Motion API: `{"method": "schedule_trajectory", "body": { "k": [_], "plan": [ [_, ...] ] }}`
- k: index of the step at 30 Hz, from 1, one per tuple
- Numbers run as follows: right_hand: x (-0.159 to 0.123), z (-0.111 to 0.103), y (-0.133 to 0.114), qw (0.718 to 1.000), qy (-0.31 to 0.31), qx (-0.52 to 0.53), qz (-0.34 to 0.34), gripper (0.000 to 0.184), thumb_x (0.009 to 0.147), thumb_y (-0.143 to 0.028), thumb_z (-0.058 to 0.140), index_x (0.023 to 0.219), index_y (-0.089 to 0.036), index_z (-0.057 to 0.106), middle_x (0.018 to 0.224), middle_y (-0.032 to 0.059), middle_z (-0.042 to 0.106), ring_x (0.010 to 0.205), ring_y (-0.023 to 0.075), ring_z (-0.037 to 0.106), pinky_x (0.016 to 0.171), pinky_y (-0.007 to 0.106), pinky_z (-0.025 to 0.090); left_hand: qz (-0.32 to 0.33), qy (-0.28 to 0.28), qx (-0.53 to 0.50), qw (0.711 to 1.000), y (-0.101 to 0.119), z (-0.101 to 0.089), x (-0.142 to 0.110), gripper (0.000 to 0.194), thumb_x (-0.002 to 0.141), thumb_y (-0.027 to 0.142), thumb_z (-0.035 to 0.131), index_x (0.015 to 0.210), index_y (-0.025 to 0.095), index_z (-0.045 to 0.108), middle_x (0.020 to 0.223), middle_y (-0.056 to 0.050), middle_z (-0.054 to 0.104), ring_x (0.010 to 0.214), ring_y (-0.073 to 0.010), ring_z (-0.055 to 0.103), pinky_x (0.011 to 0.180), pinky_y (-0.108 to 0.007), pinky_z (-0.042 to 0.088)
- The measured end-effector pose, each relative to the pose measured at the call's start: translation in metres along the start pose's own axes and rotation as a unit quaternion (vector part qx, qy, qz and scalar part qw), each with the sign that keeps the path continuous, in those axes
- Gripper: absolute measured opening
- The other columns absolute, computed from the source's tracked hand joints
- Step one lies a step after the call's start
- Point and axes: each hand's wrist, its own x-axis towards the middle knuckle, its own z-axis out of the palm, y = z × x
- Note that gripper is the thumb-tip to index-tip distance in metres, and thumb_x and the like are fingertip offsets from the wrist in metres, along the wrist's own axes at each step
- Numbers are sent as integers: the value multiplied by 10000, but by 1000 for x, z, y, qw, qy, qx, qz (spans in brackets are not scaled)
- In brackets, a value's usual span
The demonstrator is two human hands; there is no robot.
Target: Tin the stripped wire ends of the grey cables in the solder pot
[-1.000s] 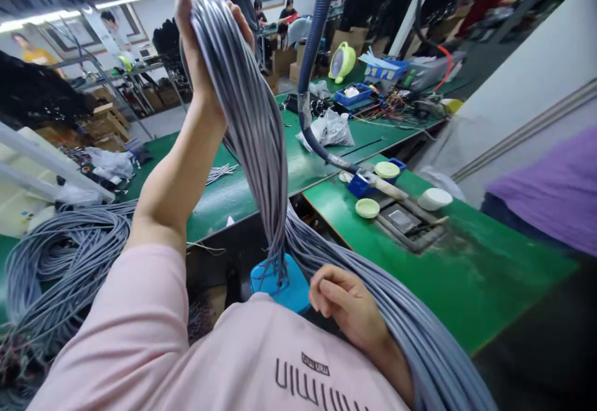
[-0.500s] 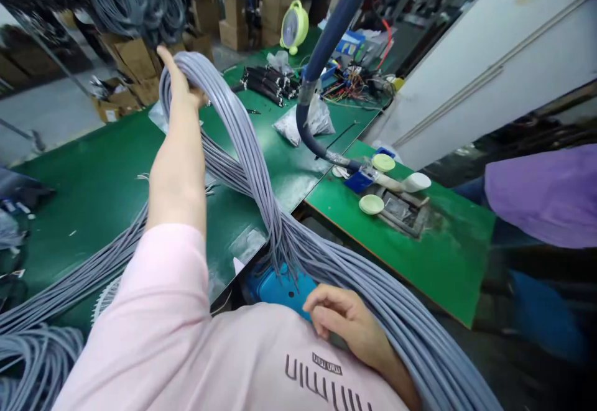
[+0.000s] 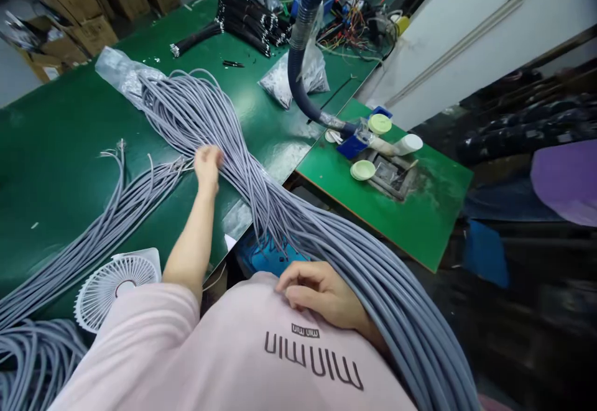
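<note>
A thick bundle of grey cables (image 3: 298, 212) runs from the green table, over its edge, across my right forearm and down past my side. Its far looped end rests on the table, against a clear plastic bag (image 3: 124, 75). My left hand (image 3: 208, 163) is at the near left side of the bundle, fingers curled; what they hold, if anything, is hidden. Held against my shirt, my right hand (image 3: 314, 293) has loosely curled fingers with nothing in them, and the bundle passes over the arm behind it. A second group of grey cables (image 3: 93, 243) lies left, cut ends near my left hand.
A white fan (image 3: 116, 286) lies at the table's near side. Black sleeved cables (image 3: 252, 22), a pen (image 3: 233, 63) and a bag of small parts (image 3: 284, 78) are farther back. A dark hose (image 3: 298, 56) hangs over the lower green bench (image 3: 420, 224). A person in purple (image 3: 566, 181) is right.
My left hand has come down and back from the raised loop, which now lies flat on the table. My right hand stays by my shirt. The view has tilted downward.
</note>
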Motion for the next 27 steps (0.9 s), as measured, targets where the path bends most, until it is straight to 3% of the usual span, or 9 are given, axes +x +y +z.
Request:
{"method": "schedule_trajectory", "body": {
  "k": [3, 5, 8, 10, 12, 14, 18, 22, 27],
  "plan": [
    [-3, -1, 2, 1000, -19, -4, -2, 95, 763, -226, 626, 800, -169, 692, 567, -31, 585, 517, 83, 515, 516, 210, 393, 26, -175, 62, 982, 1, 42, -73, 262, 855, 435, 581, 808, 178, 598, 700, -28, 672, 725, -177, 653, 712, -340, 548],
    [-6, -2, 4, 1000, -30, -2, -2, 103, 763, -243, 629, 796, -165, 687, 576, -27, 597, 523, 86, 523, 522, 213, 399, 50, -226, 99, 968, 1, 62, -90, 194, 785, 369, 657, 828, 180, 647, 841, -61, 716, 865, -222, 662, 857, -395, 527],
    [-9, -2, 8, 999, -40, -6, 0, 110, 761, -251, 631, 795, -160, 681, 576, -24, 603, 526, 90, 531, 527, 216, 401, 97, -239, 188, 948, -4, 80, -68, 335, 818, 285, 588, 1121, 152, 638, 1247, -129, 637, 1234, -283, 523, 1138, -478, 290],
    [-11, -3, 10, 999, -42, -10, -3, 107, 764, -245, 628, 797, -159, 681, 571, -26, 603, 525, 90, 532, 531, 217, 399, 145, -240, 323, 904, -11, 83, -45, 469, 874, 289, 502, 1301, 98, 533, 1387, -169, 532, 1338, -296, 427, 1187, -501, 142],
    [-12, -5, 11, 999, -41, -9, -6, 95, 767, -233, 625, 798, -163, 682, 564, -29, 600, 518, 88, 527, 532, 217, 396, 183, -242, 419, 856, -20, 81, -31, 536, 914, 322, 433, 1386, 68, 449, 1424, -188, 491, 1358, -297, 402, 1190, -496, 87],
    [-13, -7, 13, 999, -37, -9, -7, 81, 765, -214, 624, 797, -170, 683, 564, -30, 598, 517, 89, 525, 532, 218, 397, 203, -238, 455, 834, -27, 74, -28, 561, 932, 343, 388, 1425, 75, 406, 1415, -184, 500, 1341, -294, 416, 1177, -487, 100],
    [-15, -12, 15, 999, -24, -19, -17, 94, 756, -178, 616, 801, -183, 698, 602, -22, 610, 555, 97, 538, 539, 218, 404, 180, -223, 490, 823, -31, 53, -39, 564, 921, 355, 389, 1438, 131, 401, 1340, -163, 565, 1249, -306, 466, 1087, -501, 211],
    [-18, -19, 16, 999, -16, -26, -25, 109, 752, -167, 613, 795, -192, 710, 651, -10, 630, 604, 107, 551, 554, 220, 415, 122, -194, 530, 816, -34, 22, -63, 426, 929, 369, 365, 1221, 178, 611, 1206, -154, 635, 1169, -325, 488, 986, -522, 260],
    [-18, -30, 14, 999, -18, -27, -23, 110, 749, -169, 617, 797, -193, 713, 680, -3, 645, 642, 114, 562, 563, 219, 420, 37, -96, 548, 830, -48, -12, -107, 395, 953, 381, 337, 1131, 212, 647, 1260, -126, 613, 1189, -311, 483, 977, -524, 251]
  ]
}}
